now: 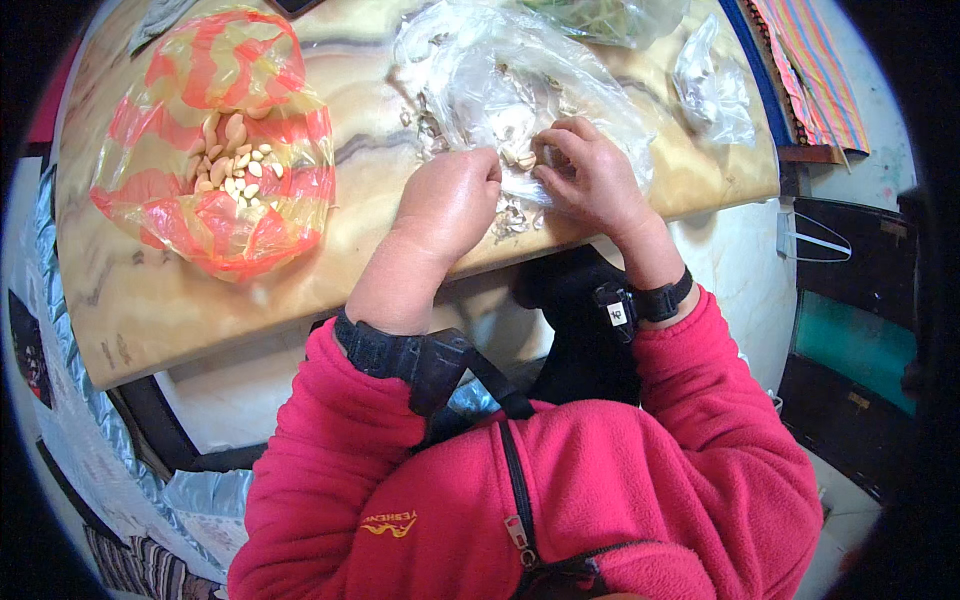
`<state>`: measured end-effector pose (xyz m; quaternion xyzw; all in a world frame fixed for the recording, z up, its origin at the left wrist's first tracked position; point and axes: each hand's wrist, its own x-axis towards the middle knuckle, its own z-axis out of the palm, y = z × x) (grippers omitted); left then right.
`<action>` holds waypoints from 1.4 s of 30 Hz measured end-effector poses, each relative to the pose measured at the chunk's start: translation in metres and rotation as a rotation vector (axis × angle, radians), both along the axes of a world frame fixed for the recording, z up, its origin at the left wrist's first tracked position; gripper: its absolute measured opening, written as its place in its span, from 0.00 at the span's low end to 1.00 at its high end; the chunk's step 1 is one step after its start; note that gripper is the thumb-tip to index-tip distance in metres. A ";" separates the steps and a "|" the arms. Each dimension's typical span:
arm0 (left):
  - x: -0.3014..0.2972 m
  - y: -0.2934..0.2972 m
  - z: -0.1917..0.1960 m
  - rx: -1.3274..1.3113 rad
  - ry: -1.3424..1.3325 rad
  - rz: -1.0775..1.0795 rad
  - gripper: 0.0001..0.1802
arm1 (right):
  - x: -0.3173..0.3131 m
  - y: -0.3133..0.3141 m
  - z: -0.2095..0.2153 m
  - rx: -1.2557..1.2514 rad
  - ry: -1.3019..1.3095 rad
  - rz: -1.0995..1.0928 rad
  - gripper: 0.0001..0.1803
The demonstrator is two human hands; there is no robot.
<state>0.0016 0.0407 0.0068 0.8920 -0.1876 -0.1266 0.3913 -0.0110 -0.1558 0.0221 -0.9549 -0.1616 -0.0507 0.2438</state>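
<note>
My left hand (450, 203) is closed at the near edge of a clear plastic bag (585, 85); its fingertips are turned away, so what they hold is hidden. Curled just to its right, my right hand (592, 172) has thumb and forefinger at a pale garlic clove (525, 160). Papery garlic skins (512, 218) lie below the fingers, and more are scattered on and around the clear bag. On the left, a red-and-yellow striped plastic bag (165, 200) lies spread wide, with several peeled garlic cloves (238, 165) heaped in its middle.
The marbled table (370, 70) curves along its front edge close to my body. A small knotted clear bag (712, 85) lies at the right, and a bag of green vegetables (610, 18) at the back. Striped cloth (810, 70) hangs beyond the right edge.
</note>
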 end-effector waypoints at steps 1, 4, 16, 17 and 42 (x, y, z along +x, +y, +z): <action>0.000 0.001 -0.001 0.002 -0.005 0.002 0.08 | 0.000 0.001 0.000 -0.015 -0.024 -0.014 0.11; 0.000 0.004 -0.003 -0.003 -0.010 0.009 0.08 | 0.000 0.003 0.000 0.044 0.008 -0.016 0.12; 0.000 0.001 -0.003 0.026 0.000 0.028 0.08 | 0.010 0.021 -0.009 -0.053 -0.015 0.137 0.11; 0.000 0.001 -0.003 0.029 0.016 0.029 0.08 | 0.011 0.020 -0.009 -0.065 -0.004 0.127 0.11; 0.008 0.003 -0.004 -1.743 1.082 0.573 0.14 | -0.014 -0.065 0.009 -0.260 0.129 -0.561 0.34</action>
